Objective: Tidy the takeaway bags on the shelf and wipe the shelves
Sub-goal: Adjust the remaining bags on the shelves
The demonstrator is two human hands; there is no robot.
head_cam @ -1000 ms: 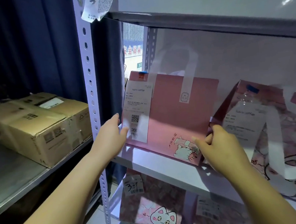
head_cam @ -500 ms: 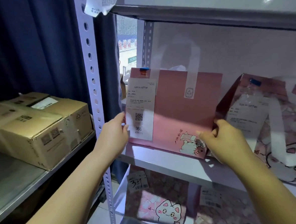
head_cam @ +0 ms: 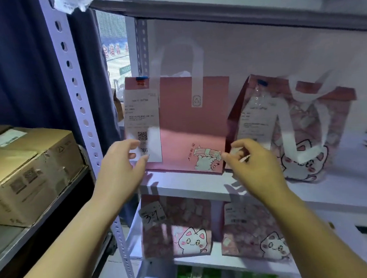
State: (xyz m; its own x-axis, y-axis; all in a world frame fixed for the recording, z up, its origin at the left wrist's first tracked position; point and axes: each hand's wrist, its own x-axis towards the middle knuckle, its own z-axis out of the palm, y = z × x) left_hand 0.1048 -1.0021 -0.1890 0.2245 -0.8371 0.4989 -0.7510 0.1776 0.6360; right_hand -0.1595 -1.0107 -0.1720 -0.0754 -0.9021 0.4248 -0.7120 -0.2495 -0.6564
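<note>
A plain pink takeaway bag (head_cam: 184, 126) with white handles and a receipt stands upright on the white shelf (head_cam: 192, 187). My left hand (head_cam: 121, 170) hovers just in front of its lower left corner, fingers relaxed and spread, holding nothing. My right hand (head_cam: 252, 167) hovers by its lower right corner, fingers loosely curled, holding nothing. To the right a patterned cat bag (head_cam: 293, 130) leans tilted on the same shelf.
Two more cat bags (head_cam: 177, 227) stand on the shelf below, with green items under them. A perforated upright post (head_cam: 79, 102) frames the left side. Cardboard boxes (head_cam: 29, 169) sit on a grey shelf at left. Another shelf board runs overhead.
Both hands have come off the plain pink bag and drawn back slightly. The bag now stands straight and further back on the shelf.
</note>
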